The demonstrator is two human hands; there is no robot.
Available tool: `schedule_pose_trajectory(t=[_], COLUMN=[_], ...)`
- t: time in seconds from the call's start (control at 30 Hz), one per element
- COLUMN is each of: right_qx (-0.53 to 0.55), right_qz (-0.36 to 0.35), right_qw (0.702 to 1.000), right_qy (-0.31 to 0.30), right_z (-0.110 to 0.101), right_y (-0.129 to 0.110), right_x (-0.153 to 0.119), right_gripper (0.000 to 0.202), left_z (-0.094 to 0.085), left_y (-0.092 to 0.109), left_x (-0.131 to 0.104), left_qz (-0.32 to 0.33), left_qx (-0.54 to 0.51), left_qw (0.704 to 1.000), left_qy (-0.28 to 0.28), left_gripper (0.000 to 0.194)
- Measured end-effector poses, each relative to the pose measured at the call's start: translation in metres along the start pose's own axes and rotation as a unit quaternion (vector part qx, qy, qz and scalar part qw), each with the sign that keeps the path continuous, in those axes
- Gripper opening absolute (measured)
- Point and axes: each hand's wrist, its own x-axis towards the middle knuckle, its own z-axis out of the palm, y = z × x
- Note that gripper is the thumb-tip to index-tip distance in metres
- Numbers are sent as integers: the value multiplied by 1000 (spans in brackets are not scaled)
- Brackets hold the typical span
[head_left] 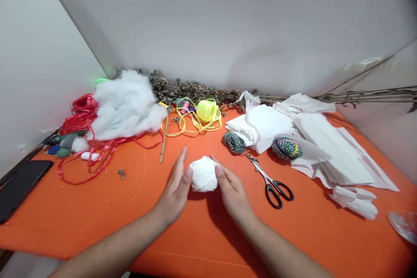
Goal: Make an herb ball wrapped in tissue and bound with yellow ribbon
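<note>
The round ball wrapped in white, paper-like sheet (203, 175) is between the hands, at the orange-covered desk (182, 243). The right hand's (235, 195) fingers bend against its three o'clock side; the left hand's (172, 195) are loosely open at nine o'clock, contact unclear. Uneven pressure could let it slip or loosen its folds; straying toward three o'clock could knock the black-handled metal scissors (267, 179).

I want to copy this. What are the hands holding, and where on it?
A white ball, between the left hand and right hand, by its two sides.
</note>
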Motion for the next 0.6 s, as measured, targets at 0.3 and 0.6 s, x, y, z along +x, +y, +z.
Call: schedule_pose_trajectory(t=[0.3,0.6], right_qx=[31,35], right_qz=[-7,3], right_qw=[999,999], right_qy=[-22,-34], right_z=[-17,-22], right_y=[-10,-22], right_x=[5,9], right_gripper=[57,54], left_z=[19,25], left_y=[13,10], left_x=[19,26], left_qz=[114,194], left_qx=[145,32], left_qw=[976,973], left_qy=[-117,-121], left_gripper=[85,78])
